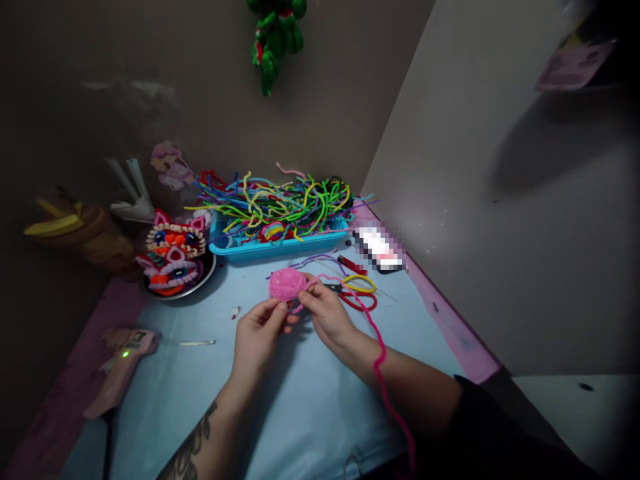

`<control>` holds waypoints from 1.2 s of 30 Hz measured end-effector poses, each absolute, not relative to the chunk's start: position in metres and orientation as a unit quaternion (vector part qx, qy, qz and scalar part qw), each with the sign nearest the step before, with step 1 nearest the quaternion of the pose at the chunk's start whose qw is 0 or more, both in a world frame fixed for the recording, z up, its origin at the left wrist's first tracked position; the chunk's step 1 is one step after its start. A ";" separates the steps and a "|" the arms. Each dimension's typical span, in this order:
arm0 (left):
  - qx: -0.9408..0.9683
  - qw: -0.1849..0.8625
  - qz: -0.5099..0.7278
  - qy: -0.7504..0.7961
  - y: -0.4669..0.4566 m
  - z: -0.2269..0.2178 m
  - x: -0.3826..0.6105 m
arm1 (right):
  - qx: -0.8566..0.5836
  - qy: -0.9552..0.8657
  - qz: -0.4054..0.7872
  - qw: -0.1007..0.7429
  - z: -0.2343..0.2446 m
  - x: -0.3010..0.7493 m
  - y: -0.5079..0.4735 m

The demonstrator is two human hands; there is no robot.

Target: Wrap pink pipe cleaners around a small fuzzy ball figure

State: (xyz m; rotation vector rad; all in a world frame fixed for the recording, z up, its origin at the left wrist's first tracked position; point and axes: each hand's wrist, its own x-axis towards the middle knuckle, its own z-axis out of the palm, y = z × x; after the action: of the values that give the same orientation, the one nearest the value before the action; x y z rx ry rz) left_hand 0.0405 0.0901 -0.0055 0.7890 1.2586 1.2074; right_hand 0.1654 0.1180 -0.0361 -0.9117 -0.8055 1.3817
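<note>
A round pink yarn piece (287, 285), coiled or crocheted, is held up over the middle of the table. My left hand (261, 327) pinches its lower edge between thumb and fingers. At its right side my right hand (323, 307) is closed, with thumb and fingertips on the piece and the strand leaving it. That pink yarn strand (379, 353) runs over my right forearm and down toward the front edge. Just beyond my right hand lie scissors (360, 285) with yellow and red handles, their blades partly hidden by the hand.
A blue basket (280, 251) overflows with colourful yarn pieces (280, 203) at the back. To its right lies a phone (380, 248). At left stand a bowl (210, 277) with fuzzy animal-faced pieces, a pink glue gun (127, 363) and a thin crochet hook (193, 343). A red tool (352, 265) lies near the scissors.
</note>
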 end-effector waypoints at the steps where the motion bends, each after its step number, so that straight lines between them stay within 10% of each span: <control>1: 0.335 0.576 0.517 0.537 0.090 -0.005 0.041 | -0.397 -0.351 0.596 0.604 -0.036 0.165 0.118; 36: 0.313 0.557 0.550 0.537 0.086 -0.005 0.043 | -0.397 -0.388 0.576 0.601 -0.034 0.163 0.113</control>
State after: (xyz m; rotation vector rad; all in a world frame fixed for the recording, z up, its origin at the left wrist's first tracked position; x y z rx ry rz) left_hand 0.0428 0.0859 -0.0048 0.7394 1.2671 1.2989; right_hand 0.1634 0.1129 -0.0345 -0.9208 -0.8981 1.3340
